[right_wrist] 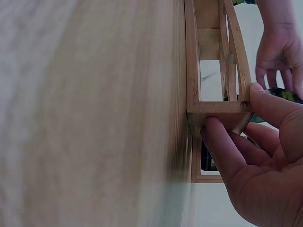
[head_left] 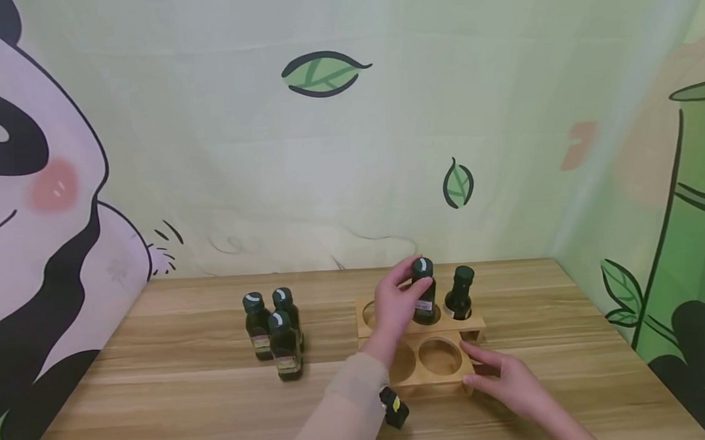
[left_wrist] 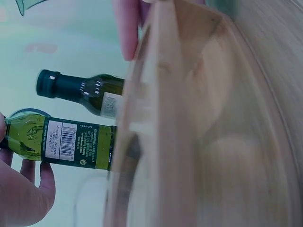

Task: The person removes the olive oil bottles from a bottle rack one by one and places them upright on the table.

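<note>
My left hand (head_left: 399,303) pinches a dark green glass bottle (head_left: 425,299) near its cap between thumb and fingers. The bottle is upright, its base at the middle rear hole of a two-tier wooden bottle rack (head_left: 451,326). In the left wrist view, its label (left_wrist: 71,142) with a barcode shows. Just to its right, another bottle (head_left: 461,297) stands in the right rear hole. My right hand (head_left: 510,377) grips the right end of the rack's lower front tier, thumb and fingers on either side of that wooden end (right_wrist: 220,118).
Three similar capped bottles stand grouped on the wooden table (head_left: 195,397) left of the rack: a left one (head_left: 259,332), a front one (head_left: 285,351) and a rear one (head_left: 293,311). A printed cloth backdrop (head_left: 237,153) rises behind the table.
</note>
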Demonstrator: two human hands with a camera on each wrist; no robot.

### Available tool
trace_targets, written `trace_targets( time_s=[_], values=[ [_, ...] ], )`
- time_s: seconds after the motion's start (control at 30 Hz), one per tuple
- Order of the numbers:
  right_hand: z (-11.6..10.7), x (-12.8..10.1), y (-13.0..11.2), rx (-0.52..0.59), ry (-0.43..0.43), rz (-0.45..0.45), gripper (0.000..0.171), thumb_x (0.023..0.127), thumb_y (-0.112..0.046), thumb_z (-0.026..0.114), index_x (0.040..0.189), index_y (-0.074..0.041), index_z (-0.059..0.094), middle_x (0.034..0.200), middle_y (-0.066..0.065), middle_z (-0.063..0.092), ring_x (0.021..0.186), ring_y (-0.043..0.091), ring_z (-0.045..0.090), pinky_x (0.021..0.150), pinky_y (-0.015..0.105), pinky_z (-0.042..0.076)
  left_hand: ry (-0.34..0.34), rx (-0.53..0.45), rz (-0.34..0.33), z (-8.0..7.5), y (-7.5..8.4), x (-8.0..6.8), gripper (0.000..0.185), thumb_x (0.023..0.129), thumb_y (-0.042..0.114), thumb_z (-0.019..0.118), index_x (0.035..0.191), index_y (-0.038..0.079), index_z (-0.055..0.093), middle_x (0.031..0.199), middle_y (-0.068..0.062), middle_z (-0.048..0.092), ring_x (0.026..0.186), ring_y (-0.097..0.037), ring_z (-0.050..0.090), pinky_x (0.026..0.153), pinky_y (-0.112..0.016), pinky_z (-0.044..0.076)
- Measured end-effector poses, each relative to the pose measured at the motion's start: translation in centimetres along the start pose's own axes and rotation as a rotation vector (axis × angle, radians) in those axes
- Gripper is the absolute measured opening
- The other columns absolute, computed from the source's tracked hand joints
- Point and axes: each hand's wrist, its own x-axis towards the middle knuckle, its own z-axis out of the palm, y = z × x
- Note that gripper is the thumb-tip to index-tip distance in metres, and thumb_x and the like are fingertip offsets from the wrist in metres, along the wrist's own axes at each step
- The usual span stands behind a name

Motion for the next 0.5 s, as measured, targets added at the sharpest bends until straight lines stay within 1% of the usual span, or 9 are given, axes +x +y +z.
trace_targets(
  time_s=[0.13,0.3,0.5],
  values=[
    [0.0,0.0,0.0,-0.004,-0.002,-0.019,0.058,0.088,-0.015,0.076,0.137,0.006,0.053,0.139,0.030,0.049,0.103,0.031,0.067,0.080,0.025,0.056,0.003,-0.061,0.016,0.1,1.1,-0.1,0.039,0.085,0.000,0.076,0.123,0.004,0.068,0.116,-0.010,0.071,0.107,-0.021,0.064,0.089,-0.032,0.054],
    [0.0,0.0,0.1,0.002,0.001,-0.030,0.058,0.088,-0.014,0.076,0.137,0.007,0.053,0.139,0.031,0.049,0.103,0.032,0.067,0.079,0.023,0.055,0.000,-0.139,0.038,0.0,2.1,-0.4,0.040,0.085,-0.002,0.074,0.125,0.002,0.067,0.117,-0.015,0.070,0.107,-0.026,0.064,0.089,-0.034,0.054],
    [0.0,0.0,0.2,0.003,0.002,-0.045,0.058,0.088,-0.013,0.076,0.137,0.007,0.053,0.139,0.031,0.049,0.103,0.033,0.067,0.079,0.024,0.055,-0.022,-0.181,0.062,-0.4,3.2,-1.2,0.041,0.086,-0.005,0.073,0.126,0.001,0.066,0.118,-0.017,0.068,0.109,-0.028,0.064,0.090,-0.035,0.054]
  ],
)
